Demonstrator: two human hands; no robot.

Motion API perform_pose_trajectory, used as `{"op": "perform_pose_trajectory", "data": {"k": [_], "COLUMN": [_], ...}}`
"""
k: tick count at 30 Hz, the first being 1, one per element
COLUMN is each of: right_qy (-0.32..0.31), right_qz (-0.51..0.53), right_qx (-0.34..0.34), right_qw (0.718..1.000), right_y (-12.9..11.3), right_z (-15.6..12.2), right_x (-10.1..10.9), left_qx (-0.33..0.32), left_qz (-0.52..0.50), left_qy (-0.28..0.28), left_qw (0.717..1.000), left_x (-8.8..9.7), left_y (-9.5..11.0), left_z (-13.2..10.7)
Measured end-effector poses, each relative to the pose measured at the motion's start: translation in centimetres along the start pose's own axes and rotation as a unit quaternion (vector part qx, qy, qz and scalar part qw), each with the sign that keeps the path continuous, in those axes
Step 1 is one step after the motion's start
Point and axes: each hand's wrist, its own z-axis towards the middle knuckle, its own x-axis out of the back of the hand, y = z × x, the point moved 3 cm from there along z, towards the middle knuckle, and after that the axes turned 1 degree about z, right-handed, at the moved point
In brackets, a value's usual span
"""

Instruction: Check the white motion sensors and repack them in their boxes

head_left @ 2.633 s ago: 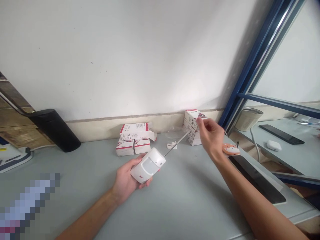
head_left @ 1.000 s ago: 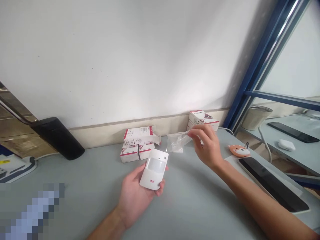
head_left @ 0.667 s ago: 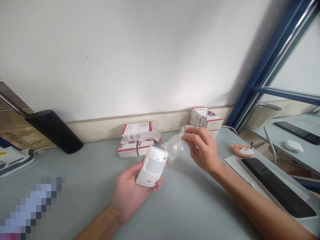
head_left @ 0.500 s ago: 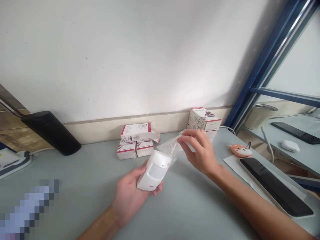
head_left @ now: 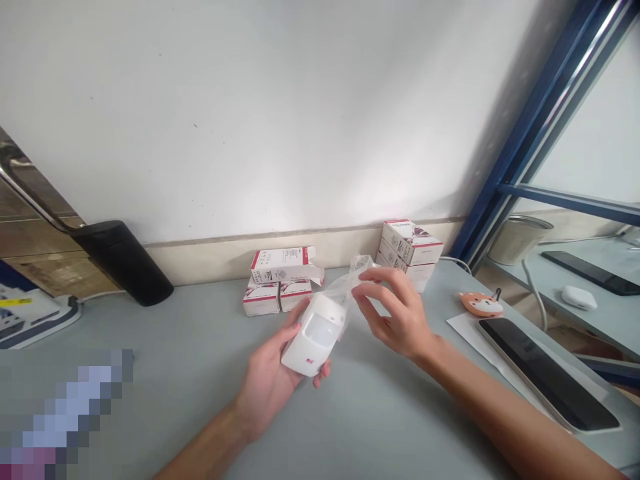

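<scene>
My left hand (head_left: 267,377) is closed around a white motion sensor (head_left: 316,335) with a frosted window and a small red mark, held above the grey table (head_left: 165,353). My right hand (head_left: 397,313) pinches a clear plastic bag (head_left: 350,285) whose open end touches the top of the sensor. The bag slants up to the right from the sensor. Both hands are close together over the middle of the table.
Red-and-white small boxes (head_left: 283,280) lie by the wall, and a stack of similar boxes (head_left: 410,250) stands to the right. A black object (head_left: 123,263) leans at left. A phone (head_left: 545,373) on paper and an orange fox-shaped charm (head_left: 481,304) lie at right, by a blue frame (head_left: 530,127).
The sensor's long antenna, pulled out earlier, is no longer showing. My right hand picked up the clear bag and brought it leftward to the sensor's top.
</scene>
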Motion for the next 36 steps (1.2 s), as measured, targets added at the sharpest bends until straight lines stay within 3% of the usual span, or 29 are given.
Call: {"op": "perform_pose_trajectory", "data": {"k": [3, 5, 7, 9, 11, 13, 15, 18, 20, 25, 27, 31, 36], "right_qy": [0.075, 0.114, 0.039, -0.102, -0.201, -0.232, -0.235, -0.211, -0.198, -0.197, -0.208, -0.238, -0.285], "right_qz": [0.032, 0.077, 0.159, 0.266, 0.365, 0.448, 0.502, 0.523, 0.499, 0.361, 0.33, 0.313, 0.305], "right_qx": [-0.039, -0.13, -0.253, -0.374, -0.461, -0.491, -0.472, -0.447, -0.447, -0.37, -0.335, -0.321, -0.283], "right_qw": [0.996, 0.982, 0.953, 0.883, 0.784, 0.71, 0.686, 0.694, 0.716, 0.833, 0.857, 0.862, 0.864], "right_y": [-0.7, -0.8, -0.7, -0.7, -1.0, -1.4, -1.9, -2.3, -2.1, -1.2, -1.1, -1.0, -0.9], "right_z": [0.0, 0.0, -0.2, -0.8, -1.6, -2.1, -2.1, -1.9, -1.9, -1.8, -1.7, -1.7, -1.9], "right_x": [0.2, 0.2, -0.6, -2.0, -3.3, -4.1, -4.6, -4.8, -4.6, -3.6, -3.3, -3.3, -3.5], "left_qx": [-0.01, -0.021, -0.034, -0.047, -0.054, -0.049, -0.041, -0.042, -0.052, -0.073, -0.078, -0.119, -0.158], "left_qz": [0.003, 0.002, -0.001, -0.002, 0.0, 0.005, 0.006, 0.015, 0.056, 0.166, 0.167, 0.167, 0.272], "left_qy": [-0.001, 0.004, 0.011, 0.017, 0.019, 0.021, 0.024, 0.019, 0.022, 0.034, 0.027, 0.029, 0.035], "left_qw": [1.0, 1.0, 0.999, 0.999, 0.998, 0.999, 0.999, 0.999, 0.997, 0.983, 0.983, 0.978, 0.949], "left_x": [0.0, 0.1, 0.2, 0.4, 0.6, 0.6, 0.7, 0.8, 1.1, 2.2, 2.3, 1.8, 1.5], "left_y": [0.3, 0.5, 0.7, 0.8, 0.8, 0.7, 0.6, 0.5, 0.4, 0.2, 0.4, 1.1, 1.1], "left_z": [0.1, 0.1, 0.2, 0.3, 0.3, 0.3, 0.3, 0.4, 0.6, 1.3, 1.3, 0.9, 1.1]}}
